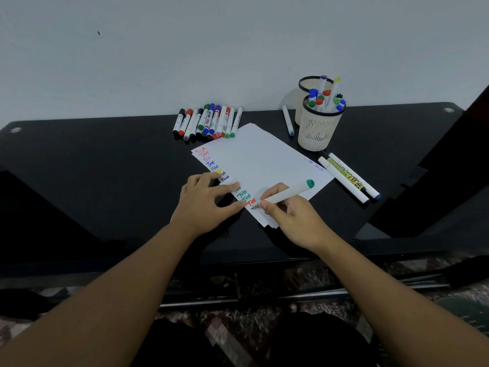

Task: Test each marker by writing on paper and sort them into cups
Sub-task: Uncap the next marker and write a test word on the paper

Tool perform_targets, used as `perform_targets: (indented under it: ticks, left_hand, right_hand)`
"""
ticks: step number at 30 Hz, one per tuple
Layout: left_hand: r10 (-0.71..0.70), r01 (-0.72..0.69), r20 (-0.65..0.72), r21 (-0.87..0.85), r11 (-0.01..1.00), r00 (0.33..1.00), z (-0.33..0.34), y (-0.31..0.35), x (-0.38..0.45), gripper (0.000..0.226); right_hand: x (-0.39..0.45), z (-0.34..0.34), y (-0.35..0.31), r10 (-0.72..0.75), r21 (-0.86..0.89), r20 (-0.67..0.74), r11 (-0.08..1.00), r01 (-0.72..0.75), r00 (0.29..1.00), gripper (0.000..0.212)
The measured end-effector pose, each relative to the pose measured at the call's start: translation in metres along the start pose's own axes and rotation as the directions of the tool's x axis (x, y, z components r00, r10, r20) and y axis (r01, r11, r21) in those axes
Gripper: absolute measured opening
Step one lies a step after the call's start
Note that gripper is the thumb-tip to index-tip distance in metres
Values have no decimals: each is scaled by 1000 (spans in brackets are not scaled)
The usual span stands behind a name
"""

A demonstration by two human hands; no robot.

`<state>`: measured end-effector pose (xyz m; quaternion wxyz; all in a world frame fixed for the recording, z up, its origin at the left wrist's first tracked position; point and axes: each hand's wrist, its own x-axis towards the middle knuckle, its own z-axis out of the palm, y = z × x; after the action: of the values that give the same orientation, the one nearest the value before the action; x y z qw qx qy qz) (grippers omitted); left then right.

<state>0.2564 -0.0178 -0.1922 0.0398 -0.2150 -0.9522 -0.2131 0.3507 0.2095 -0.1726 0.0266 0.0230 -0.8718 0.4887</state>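
The right hand point(288, 215) has its fingers curled round a white marker point(285, 194) with a green end, the tip down on the paper point(264, 165) just below a column of coloured "Test" marks. At nine o'clock from it the left hand point(205, 201) lies with fingers spread and mostly straight, pressing the sheet's edge; a small cap seems tucked under its fingers, though that is hard to tell. To do this stroke well, I judge, keep that press firm so the loose stack cannot slide, and write in the bare strip beneath the last word. At eleven o'clock lies the row of untested markers point(209, 121); at one o'clock stand two cups point(316, 133), already filled; at three o'clock three markers point(349, 178) lie loose.
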Motion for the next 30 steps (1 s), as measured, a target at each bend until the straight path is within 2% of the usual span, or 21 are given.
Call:
perform_targets:
  ticks: [7, 12, 16, 20, 24, 30]
  left_hand:
    - [-6, 6, 5, -12, 1000, 1000, -2, 1, -1, 71]
    - [-1, 1, -1, -13, 1000, 1000, -1, 1, -1, 70]
    - [-6, 6, -10, -21, 1000, 1000, -1, 2, -1, 68]
    - [-1, 1, -5, -16, 1000, 1000, -1, 2, -1, 68]
    - [-5, 5, -4, -17, 1000, 1000, -1, 2, -1, 68]
    - [2, -2, -2, -16, 1000, 1000, -1, 1, -1, 68]
  right_hand:
    - [0, -1, 1, -16, -8, -74, 1000, 15, 997, 5]
    - [0, 1, 1, 0, -16, -1, 1000, 0, 1000, 12]
    - [1, -1, 0, -20, -17, -80, 1000, 19, 997, 3]
    - [0, 0, 1, -8, -23, -17, 1000, 7, 1000, 8]
    - [0, -1, 0, -15, -17, -78, 1000, 14, 997, 3]
    - [-1, -2, -1, -6, -19, -34, 1000, 5, 999, 5]
